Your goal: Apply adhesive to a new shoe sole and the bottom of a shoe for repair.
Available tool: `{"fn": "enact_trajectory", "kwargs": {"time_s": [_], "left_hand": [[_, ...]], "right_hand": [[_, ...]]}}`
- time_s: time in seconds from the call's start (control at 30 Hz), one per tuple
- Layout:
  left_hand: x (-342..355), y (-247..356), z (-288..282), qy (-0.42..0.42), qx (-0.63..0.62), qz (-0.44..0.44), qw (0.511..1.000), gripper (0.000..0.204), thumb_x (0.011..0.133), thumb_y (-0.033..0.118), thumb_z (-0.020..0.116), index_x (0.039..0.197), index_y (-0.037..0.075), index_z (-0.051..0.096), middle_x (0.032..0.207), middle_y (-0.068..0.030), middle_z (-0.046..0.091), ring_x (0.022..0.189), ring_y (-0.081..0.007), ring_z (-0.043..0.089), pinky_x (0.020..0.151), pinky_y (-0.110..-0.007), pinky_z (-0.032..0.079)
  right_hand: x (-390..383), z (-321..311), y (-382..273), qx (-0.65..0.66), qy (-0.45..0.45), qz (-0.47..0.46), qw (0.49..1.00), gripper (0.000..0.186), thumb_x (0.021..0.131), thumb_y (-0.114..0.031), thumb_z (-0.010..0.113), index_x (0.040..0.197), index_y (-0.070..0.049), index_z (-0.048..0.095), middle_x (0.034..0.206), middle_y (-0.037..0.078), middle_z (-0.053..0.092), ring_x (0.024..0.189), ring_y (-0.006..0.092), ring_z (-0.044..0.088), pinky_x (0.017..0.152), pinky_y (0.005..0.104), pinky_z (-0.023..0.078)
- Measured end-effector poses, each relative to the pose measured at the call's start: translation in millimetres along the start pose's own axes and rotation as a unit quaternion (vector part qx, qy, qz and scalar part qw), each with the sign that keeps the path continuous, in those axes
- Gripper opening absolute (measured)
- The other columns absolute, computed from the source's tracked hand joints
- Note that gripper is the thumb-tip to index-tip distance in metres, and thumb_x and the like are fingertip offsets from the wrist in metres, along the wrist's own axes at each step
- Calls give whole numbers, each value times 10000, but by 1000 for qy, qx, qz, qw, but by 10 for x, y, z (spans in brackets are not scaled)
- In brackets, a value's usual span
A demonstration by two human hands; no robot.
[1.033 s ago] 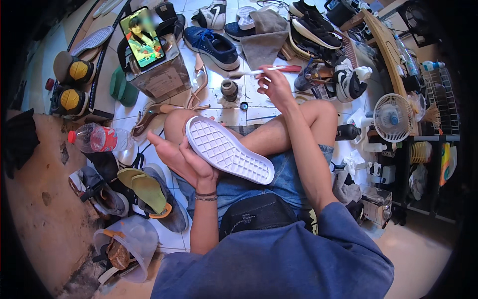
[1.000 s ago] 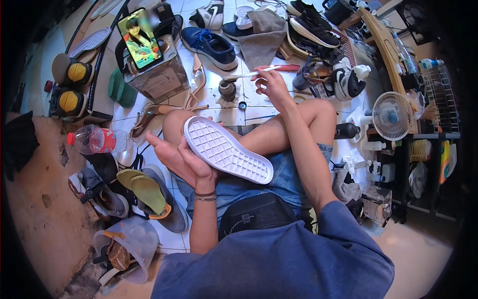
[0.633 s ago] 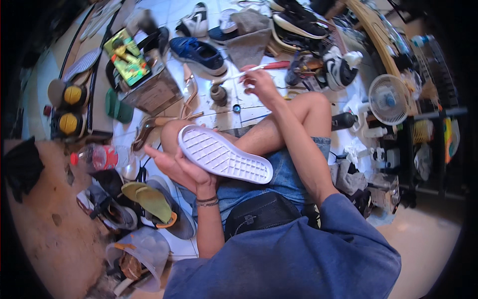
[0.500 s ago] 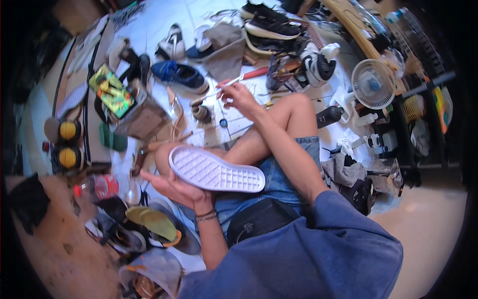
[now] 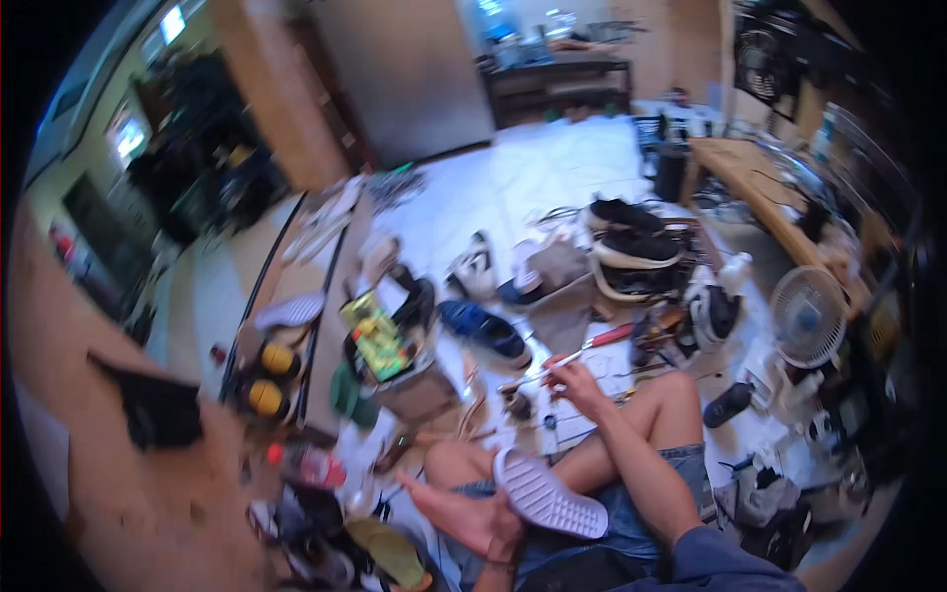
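My left hand (image 5: 472,515) holds a white shoe sole (image 5: 550,496) over my lap. Its gridded face is turned up, and its lower end leans to the right. Some left fingers stretch out past the sole to the left. In my right hand (image 5: 577,388) is a thin, pale stick like a brush, held in a pinch beyond my crossed legs. Its far end lies close to a small dark jar (image 5: 515,403) on the floor. Near the right fingers lies a red-handled tool (image 5: 612,335). A blue shoe (image 5: 485,333) rests further left.
A grey box (image 5: 419,393) with a yellow-green package (image 5: 377,337) on top stands to the left. Several dark shoes (image 5: 636,247) are piled ahead. On the right are a white fan (image 5: 809,316) and a black bottle (image 5: 728,405). A red-capped bottle (image 5: 308,464) lies at lower left.
The view has tilted up and swung left, so the far room shows and my hands appear lower and further right. Both hands keep their holds.
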State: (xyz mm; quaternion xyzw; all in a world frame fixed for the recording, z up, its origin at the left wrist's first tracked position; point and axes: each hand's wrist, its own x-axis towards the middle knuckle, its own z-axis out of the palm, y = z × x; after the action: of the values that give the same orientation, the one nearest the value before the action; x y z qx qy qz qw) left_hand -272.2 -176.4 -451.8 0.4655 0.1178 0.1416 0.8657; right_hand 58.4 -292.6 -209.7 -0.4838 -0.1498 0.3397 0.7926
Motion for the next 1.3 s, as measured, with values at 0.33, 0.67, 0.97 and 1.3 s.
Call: {"fn": "enact_trajectory", "kwargs": {"time_s": [0.33,0.67,0.97,1.3], "left_hand": [[525,1647,2143,-325,104,-83,936,712,878,67,701,1496,-10,357,1462,-116,496,1332,-196,460,1119,-325,360],[354,1277,2014,-256,-29,-143,956,723,805,309,795,1343,-55,478,1271,-155,605,1136,-267,641,980,-410,528],[738,2187,2058,222,81,229,944,741,1032,388,428,1556,-24,103,1554,-168,290,1391,-271,379,1157,-423,320],[920,2211,2057,184,-23,207,961,380,1055,362,301,1343,118,255,1377,-250,489,1007,-439,671,683,-546,644]], "right_hand": [[-139,-516,3,-34,122,-50,991,246,1002,-256,592,1102,-31,603,875,76,666,660,102,574,568,265,491],[-489,-366,-370,-31,91,-160,982,252,994,-183,618,1146,14,657,979,117,695,693,112,603,607,263,523],[-1216,-284,-1021,-173,-21,-129,976,301,1018,-141,479,1165,30,678,1132,89,704,1022,142,608,860,297,489],[-1512,497,-641,-276,-6,-102,956,193,972,-16,567,1162,5,590,890,99,658,729,120,645,669,305,544]]}}
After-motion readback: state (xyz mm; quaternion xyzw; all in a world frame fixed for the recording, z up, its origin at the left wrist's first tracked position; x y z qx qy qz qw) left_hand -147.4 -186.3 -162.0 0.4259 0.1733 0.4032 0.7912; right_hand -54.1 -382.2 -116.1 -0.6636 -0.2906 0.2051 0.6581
